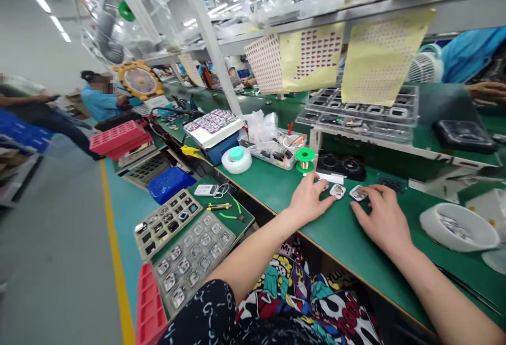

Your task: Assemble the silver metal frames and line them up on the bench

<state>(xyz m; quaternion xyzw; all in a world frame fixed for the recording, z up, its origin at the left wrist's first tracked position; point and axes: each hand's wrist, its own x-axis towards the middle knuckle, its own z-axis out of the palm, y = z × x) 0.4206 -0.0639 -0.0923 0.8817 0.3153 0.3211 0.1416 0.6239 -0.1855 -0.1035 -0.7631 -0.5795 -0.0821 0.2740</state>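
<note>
Over the green workbench, my left hand [308, 201] has its fingers bent on a small silver square case [324, 185], which they partly cover. Its thumb reaches toward a second silver square case [337, 191] lying flat between my hands. My right hand [382, 217] has its fingertips at the edge of a third silver square case [358, 193], with the thumb just below it. These cases look like small rounded metal frames; their inner detail is too small to make out.
A green solder spool [304, 160] and a black part with round openings [342, 165] sit behind my hands. At right is a white bowl [458, 226] of small parts. Trays of cases [193, 252], green-handled cutters [237, 213] and a tape roll [236, 161] are at left.
</note>
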